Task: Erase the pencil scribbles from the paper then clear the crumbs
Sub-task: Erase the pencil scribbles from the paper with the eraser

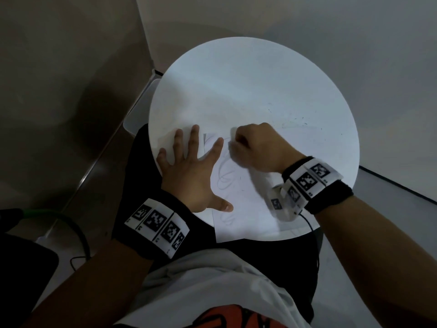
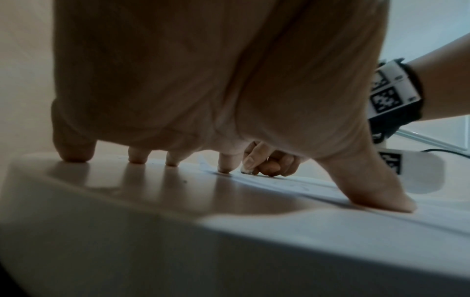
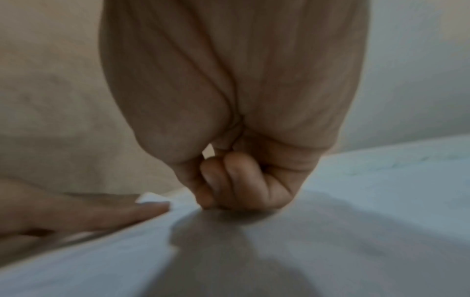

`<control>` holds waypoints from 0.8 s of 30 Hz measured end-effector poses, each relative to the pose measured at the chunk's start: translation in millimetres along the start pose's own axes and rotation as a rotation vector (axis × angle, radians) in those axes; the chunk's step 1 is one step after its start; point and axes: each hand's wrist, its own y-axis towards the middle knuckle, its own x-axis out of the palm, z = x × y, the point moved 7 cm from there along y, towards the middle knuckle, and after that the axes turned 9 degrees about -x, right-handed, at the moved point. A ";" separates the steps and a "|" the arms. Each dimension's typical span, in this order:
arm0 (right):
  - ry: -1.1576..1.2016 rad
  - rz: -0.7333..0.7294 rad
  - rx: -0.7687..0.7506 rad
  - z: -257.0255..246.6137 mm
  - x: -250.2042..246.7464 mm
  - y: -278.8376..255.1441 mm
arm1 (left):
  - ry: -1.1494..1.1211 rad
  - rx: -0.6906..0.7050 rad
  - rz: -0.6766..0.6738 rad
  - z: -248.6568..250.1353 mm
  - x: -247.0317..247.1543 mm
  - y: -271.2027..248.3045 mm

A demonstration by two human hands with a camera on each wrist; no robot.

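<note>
A white sheet of paper [image 1: 250,209] with faint pencil scribbles [image 1: 225,178] lies on the near part of a round white table [image 1: 236,79]. My left hand [image 1: 191,162] lies flat with spread fingers and presses on the sheet's left side; its thumb [image 2: 376,197] rests on the paper. My right hand [image 1: 250,145] is curled into a fist just right of the left index finger. It pinches a small white eraser [image 2: 245,169] whose dirty tip touches the paper. In the right wrist view the right hand [image 3: 229,191] hides the eraser.
Dark eraser crumbs [image 1: 298,121] are scattered on the table to the right of my right hand. A white bin [image 1: 139,107] stands against the table's left edge. A black cable [image 1: 307,223] hangs off the near right edge. A wall stands close behind the table.
</note>
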 end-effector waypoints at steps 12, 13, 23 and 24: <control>1.538 0.265 0.411 24.6 23.6 -24.6 | 0.007 0.006 -0.029 1.2 1.0 0.2; 1.641 0.502 0.471 50.1 11.0 -25.6 | 0.013 0.002 -0.032 1.2 1.1 0.0; 1.683 0.408 0.450 38.2 22.6 -15.3 | 0.051 -0.009 -0.027 1.4 0.0 -0.4; 1.753 0.628 0.492 56.0 10.0 -14.0 | 0.059 -0.013 -0.028 1.2 -0.5 -1.2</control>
